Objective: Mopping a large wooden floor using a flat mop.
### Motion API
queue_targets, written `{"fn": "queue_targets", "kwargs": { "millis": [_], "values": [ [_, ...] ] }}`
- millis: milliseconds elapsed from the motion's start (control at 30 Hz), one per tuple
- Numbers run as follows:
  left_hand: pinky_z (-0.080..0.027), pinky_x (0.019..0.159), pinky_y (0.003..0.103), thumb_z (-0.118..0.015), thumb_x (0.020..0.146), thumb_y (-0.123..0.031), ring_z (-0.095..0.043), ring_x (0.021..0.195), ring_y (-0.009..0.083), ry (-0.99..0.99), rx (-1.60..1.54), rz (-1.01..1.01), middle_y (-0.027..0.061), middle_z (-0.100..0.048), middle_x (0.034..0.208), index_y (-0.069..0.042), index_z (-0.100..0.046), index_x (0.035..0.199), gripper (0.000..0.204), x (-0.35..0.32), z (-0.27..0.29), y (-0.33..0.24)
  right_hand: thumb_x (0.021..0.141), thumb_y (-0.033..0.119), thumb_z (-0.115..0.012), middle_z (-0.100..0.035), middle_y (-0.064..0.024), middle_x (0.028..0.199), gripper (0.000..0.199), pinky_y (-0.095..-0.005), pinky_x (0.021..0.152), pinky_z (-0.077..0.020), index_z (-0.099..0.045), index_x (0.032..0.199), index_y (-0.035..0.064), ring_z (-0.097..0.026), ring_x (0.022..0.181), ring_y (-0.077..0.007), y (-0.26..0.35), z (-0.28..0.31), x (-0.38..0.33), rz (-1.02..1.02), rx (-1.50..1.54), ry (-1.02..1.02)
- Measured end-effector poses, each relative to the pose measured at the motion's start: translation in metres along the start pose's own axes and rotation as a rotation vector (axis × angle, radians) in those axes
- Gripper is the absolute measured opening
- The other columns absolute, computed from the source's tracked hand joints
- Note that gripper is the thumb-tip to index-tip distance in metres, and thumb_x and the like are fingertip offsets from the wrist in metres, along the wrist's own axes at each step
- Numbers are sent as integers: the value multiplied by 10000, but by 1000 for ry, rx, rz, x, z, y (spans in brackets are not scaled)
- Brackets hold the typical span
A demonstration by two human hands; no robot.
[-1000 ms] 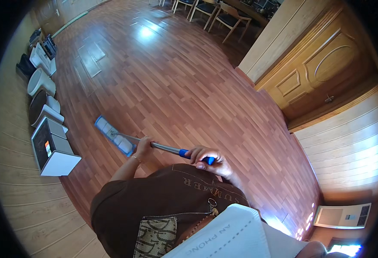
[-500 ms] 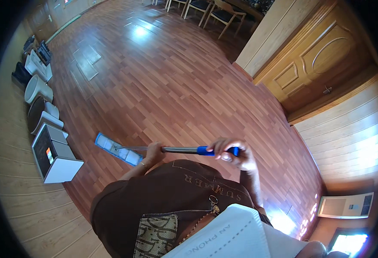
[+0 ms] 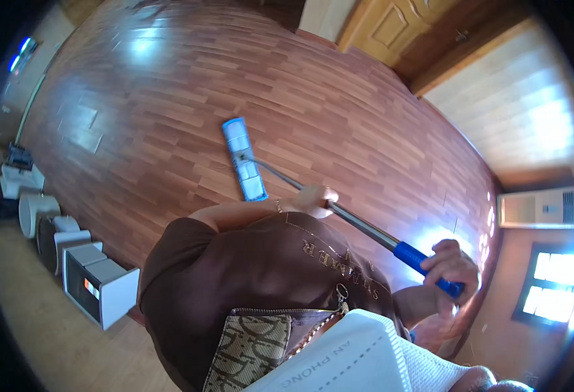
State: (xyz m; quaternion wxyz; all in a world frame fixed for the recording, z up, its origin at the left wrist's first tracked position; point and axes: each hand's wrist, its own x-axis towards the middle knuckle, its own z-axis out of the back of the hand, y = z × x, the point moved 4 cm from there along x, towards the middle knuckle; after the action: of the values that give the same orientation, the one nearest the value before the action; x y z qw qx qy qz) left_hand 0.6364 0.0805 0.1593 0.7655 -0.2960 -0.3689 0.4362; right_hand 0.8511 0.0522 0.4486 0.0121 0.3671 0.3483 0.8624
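Note:
A flat mop [image 3: 246, 160] with a blue-edged, pale blue head rests on the wooden floor in front of me. Its metal pole slants from the head toward my lower right and ends in a blue grip [image 3: 410, 256]. My left hand [image 3: 316, 200] is wrapped round the middle of the pole. Near the pole's top end, my right hand [image 3: 452, 271] has its fingers curled over the blue grip. The pole crosses in front of my brown shirt [image 3: 254, 258].
Along the left wall stand a white and grey cabinet-like box [image 3: 101, 284], a white rounded bin [image 3: 37, 214] and other items. A wooden door [image 3: 405, 29] is at the far right. A white wall unit [image 3: 537, 208] sits low on the right, near a bright window [image 3: 552, 284].
The mop head has swung from the left to farther ahead and right. Both hands have moved right, the right one also lower, and the pole now slants. My view has turned as well.

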Motion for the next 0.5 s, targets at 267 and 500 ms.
{"fn": "queue_targets", "kwargs": {
  "millis": [267, 500],
  "values": [
    [-455, 652, 465, -653, 715, -202, -567, 703, 382, 384, -163, -345, 137, -548, 632, -79, -478, 610, 239, 66, -93, -31, 847, 331, -623, -618, -61, 625, 298, -427, 635, -481, -589, 828, 36, -640, 611, -249, 83, -31, -27, -262, -517, -239],
    [-496, 723, 441, -653, 724, -256, -631, 788, 331, 855, -55, -367, 106, -648, 759, -118, -628, 717, 140, 98, -161, -83, 865, 275, -602, -573, -38, 578, 233, -359, 550, -440, -555, 780, 64, -594, 545, -214, 96, -53, -72, -159, -617, -492]
  ]
}}
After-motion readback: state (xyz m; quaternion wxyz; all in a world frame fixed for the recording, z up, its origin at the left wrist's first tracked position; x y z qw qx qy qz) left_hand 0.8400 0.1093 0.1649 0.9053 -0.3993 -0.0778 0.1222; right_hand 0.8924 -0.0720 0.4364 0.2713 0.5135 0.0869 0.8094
